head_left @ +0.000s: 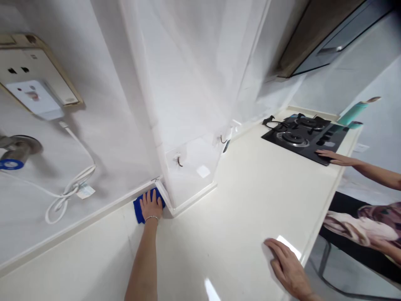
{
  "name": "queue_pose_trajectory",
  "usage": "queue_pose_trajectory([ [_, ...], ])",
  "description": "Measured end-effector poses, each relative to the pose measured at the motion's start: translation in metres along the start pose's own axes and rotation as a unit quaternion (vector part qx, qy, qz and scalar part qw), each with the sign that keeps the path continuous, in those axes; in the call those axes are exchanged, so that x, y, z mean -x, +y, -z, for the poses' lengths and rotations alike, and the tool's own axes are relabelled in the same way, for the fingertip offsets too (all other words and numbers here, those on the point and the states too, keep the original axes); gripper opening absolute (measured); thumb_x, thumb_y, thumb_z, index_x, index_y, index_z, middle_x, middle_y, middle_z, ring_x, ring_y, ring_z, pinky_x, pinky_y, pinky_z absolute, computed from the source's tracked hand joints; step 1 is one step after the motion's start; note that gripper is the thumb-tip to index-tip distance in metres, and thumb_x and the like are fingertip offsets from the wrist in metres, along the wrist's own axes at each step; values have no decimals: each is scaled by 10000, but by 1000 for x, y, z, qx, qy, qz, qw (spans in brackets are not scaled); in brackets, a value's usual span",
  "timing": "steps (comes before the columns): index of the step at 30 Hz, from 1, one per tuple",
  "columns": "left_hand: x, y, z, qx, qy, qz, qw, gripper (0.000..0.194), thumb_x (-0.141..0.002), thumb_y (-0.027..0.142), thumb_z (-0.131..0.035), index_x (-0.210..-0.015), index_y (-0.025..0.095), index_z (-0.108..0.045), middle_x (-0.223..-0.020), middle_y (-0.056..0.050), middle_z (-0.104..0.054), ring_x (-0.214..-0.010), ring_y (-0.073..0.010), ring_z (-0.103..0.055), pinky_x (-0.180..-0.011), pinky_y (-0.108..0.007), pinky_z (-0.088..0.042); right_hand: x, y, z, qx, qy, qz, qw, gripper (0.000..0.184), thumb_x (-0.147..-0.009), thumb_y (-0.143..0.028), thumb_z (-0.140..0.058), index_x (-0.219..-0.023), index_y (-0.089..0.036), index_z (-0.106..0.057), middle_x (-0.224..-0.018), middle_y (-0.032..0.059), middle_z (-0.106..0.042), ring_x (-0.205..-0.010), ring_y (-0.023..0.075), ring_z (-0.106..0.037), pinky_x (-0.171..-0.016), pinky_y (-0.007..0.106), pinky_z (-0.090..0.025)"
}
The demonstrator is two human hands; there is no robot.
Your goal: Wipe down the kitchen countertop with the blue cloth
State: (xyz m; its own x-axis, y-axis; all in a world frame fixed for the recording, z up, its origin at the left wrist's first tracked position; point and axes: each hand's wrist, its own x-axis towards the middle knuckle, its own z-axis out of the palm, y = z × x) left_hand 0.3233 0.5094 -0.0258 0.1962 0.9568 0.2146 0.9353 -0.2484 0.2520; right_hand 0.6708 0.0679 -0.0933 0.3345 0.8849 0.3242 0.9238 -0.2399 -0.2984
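Note:
My left hand (151, 205) lies flat, fingers spread, pressing a blue cloth (138, 209) onto the cream countertop (238, 200), in the corner where the white wall meets a white pillar (188, 104). A thin bracelet circles that wrist. My right hand (286, 263) rests flat and open on the countertop near its front edge, holding nothing.
A black gas hob (305, 136) sits at the far end; another person's hand (332, 156) rests on its edge. A teal bottle (355, 112) stands behind it. On the wall are a socket with a plug (34, 98), a coiled white cable (67, 194) and a tap (15, 148).

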Motion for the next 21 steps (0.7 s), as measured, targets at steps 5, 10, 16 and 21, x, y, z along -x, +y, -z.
queue_pose_trajectory([
  [5, 42, 4, 14, -18, 6, 2, 1000, 569, -948, 366, -320, -1472, 163, -412, -1570, -110, -389, -1478, -314, -256, -1227, -542, -198, -2, -1, -2, -15, 13, 4, 1000, 438, -878, -213, -400, -1307, -221, -486, -1316, 93, -554, -1218, 267, -534, -1056, 476, -445],
  [10, 101, 6, 23, -38, 9, -10, 999, 555, -948, 368, -318, -1457, 183, -440, -1546, -92, -434, -1455, -298, -319, -1214, -525, -261, -2, -2, -8, -24, 25, -5, 999, 449, -871, -216, -407, -1309, -214, -504, -1313, 94, -566, -1212, 267, -538, -1051, 471, -446],
  [16, 170, 26, 20, -25, 30, -34, 999, 551, -947, 376, -322, -1455, 199, -440, -1536, -100, -447, -1461, -290, -319, -1211, -539, -273, -4, -9, -5, -12, 40, -9, 999, 468, -831, -194, -432, -1283, -210, -554, -1294, 85, -585, -1197, 256, -538, -1020, 430, -460],
  [21, 223, 86, 15, -21, 5, -59, 998, 554, -941, 343, -344, -1465, 180, -419, -1558, -108, -409, -1477, -307, -282, -1217, -558, -263, -7, -16, 5, -6, 39, -5, 999, 460, -831, -158, -420, -1272, -186, -547, -1288, 95, -581, -1192, 249, -529, -1007, 415, -452],
])
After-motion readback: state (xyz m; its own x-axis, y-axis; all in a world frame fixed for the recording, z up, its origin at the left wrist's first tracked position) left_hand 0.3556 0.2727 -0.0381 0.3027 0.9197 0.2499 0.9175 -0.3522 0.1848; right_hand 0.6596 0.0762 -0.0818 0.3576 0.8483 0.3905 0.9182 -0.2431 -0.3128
